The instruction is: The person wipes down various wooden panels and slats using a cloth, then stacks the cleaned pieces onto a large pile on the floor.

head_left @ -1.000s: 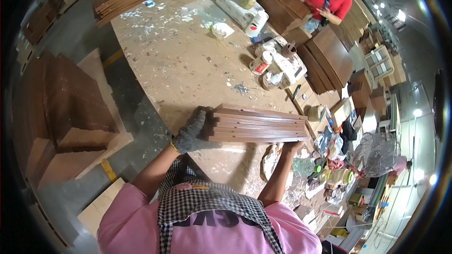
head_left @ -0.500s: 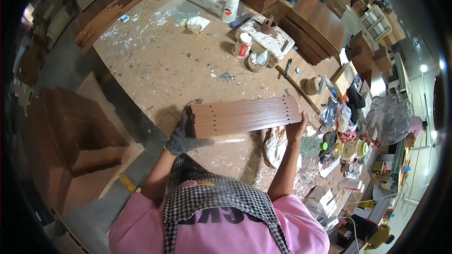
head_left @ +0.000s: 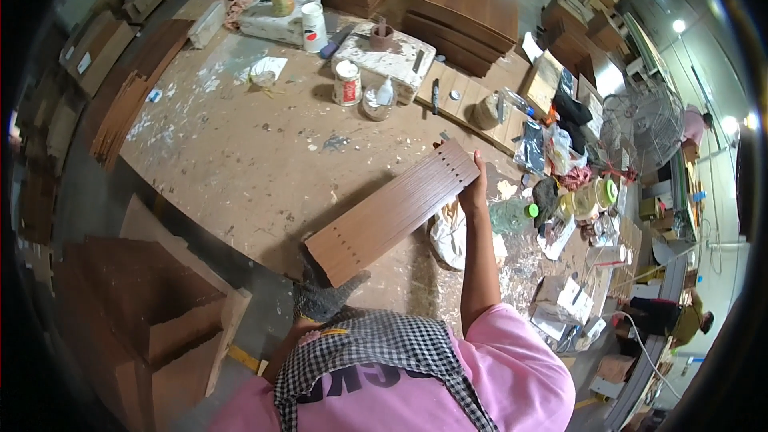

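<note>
Board: a long brown board (head_left: pixel 394 212) with rows of small holes near each end, held slantwise above the tabletop (head_left: pixel 240 152), low end toward the person.
Left hand: the left hand (head_left: pixel 324 294), in a grey knit glove, has its grip closed around the board's near end from below.
Right hand: the right hand (head_left: pixel 474 186), bare, clasps the far end, fingers on the edge.
Under the board: a crumpled white bag (head_left: pixel 448 232) by the right forearm.
Beyond it: a red-and-white can (head_left: pixel 346 82), a small squeeze bottle (head_left: pixel 384 93), a paint-stained white block (head_left: pixel 386 50) and stacked brown panels (head_left: pixel 464 8), all well apart from the board.
Right edge: a heap of bags, tape rolls and bottles.
</note>
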A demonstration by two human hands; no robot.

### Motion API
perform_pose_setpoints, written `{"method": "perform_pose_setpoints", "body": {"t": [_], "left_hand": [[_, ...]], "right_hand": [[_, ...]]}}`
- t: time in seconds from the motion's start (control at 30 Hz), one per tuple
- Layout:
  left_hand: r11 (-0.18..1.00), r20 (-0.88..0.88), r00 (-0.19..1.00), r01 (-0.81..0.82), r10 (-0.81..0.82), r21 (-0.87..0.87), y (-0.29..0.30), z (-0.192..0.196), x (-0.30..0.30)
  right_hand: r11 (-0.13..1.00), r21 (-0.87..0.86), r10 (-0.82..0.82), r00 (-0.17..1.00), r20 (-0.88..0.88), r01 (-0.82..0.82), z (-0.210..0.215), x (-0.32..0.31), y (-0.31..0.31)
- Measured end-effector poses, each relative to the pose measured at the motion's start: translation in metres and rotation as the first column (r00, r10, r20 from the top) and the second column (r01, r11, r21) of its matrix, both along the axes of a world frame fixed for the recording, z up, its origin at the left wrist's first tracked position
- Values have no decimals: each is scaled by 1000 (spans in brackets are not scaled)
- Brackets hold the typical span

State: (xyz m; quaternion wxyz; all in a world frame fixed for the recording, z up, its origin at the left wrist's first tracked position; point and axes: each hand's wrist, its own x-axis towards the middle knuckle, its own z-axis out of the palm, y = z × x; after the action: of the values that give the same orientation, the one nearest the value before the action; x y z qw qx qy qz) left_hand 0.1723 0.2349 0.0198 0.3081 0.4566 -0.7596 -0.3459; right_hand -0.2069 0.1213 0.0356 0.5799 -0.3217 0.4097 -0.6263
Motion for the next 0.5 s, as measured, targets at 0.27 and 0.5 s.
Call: {"method": "perform_pose_setpoints", "body": {"t": [0.27,0.5], "left_hand": [[1000,-289,957,-16,20,14,-10,33,3],[918,-323,908,-139,268,371,-7,35,8]], "right_hand": [[984,-71,-48,-137,-989,166,-30,45,124],[944,38,-13,151,-989,328,-33,13,151]]}}
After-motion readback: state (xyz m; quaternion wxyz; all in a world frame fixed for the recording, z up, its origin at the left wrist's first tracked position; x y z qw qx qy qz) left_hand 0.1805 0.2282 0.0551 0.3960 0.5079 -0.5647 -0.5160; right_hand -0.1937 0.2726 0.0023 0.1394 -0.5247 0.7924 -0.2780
